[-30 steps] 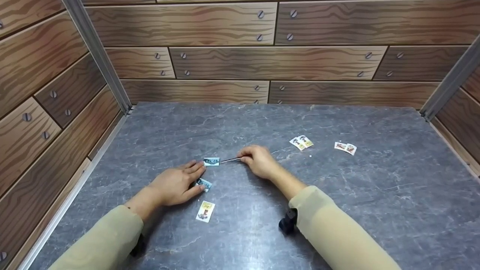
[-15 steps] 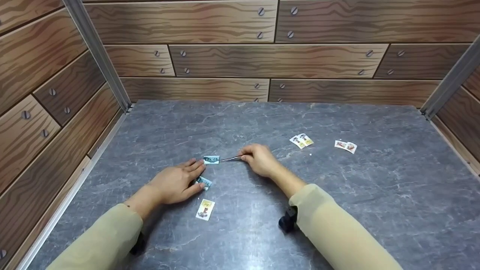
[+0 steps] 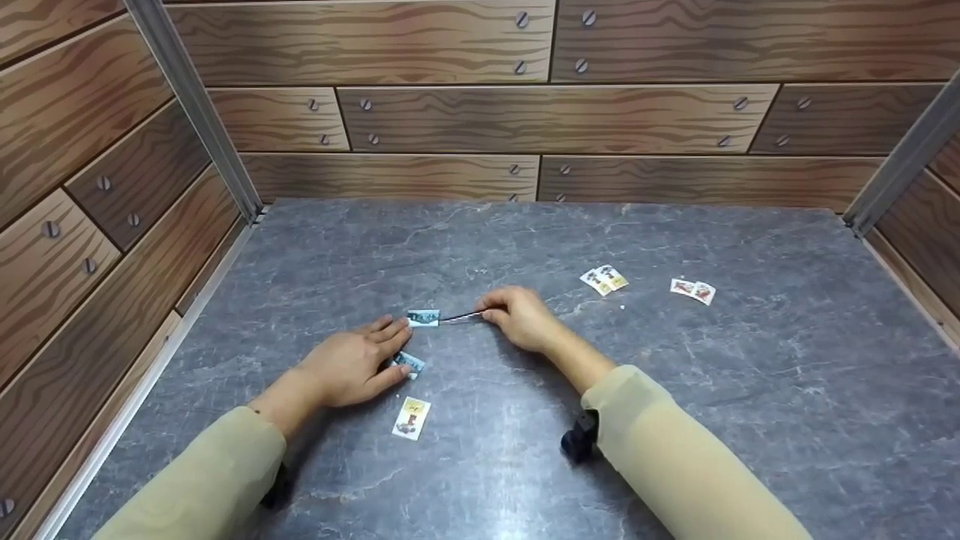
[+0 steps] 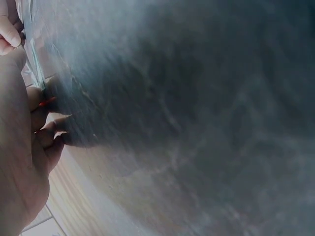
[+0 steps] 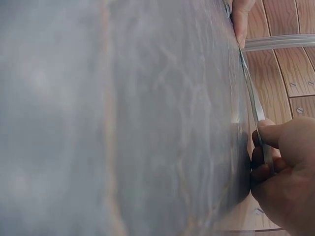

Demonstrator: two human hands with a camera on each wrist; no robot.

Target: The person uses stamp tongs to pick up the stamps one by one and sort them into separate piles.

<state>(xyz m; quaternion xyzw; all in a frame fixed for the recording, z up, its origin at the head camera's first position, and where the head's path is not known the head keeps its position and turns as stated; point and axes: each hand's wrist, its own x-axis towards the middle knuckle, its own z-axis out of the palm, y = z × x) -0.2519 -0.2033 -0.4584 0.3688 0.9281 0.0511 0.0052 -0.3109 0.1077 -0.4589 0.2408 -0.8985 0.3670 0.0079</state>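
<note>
With left hand (image 3: 352, 366) spread flat, fingertips at the left edge of a blue slip (image 3: 425, 318) on the table (image 3: 510, 450), and right hand (image 3: 520, 317) pinching tweezers (image 3: 460, 317) at its right edge, apparently midway. Just beside, partly under the left hand, a second blue slip (image 3: 410, 364); below, a lone yellow slip (image 3: 412, 418), seemingly left to handle. Farther right, already in twos, overlapping yellow slips (image 3: 613, 277) and red slips (image 3: 704, 292).

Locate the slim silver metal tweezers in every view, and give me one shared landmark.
Head: the slim silver metal tweezers are just below and left of centre.
Left wrist: seemingly near the upper left corner; too blurred to be sure.
Right wrist: at right, slanting steeply, tips uppermost.
Shared landmark: the bare right hand.
</note>
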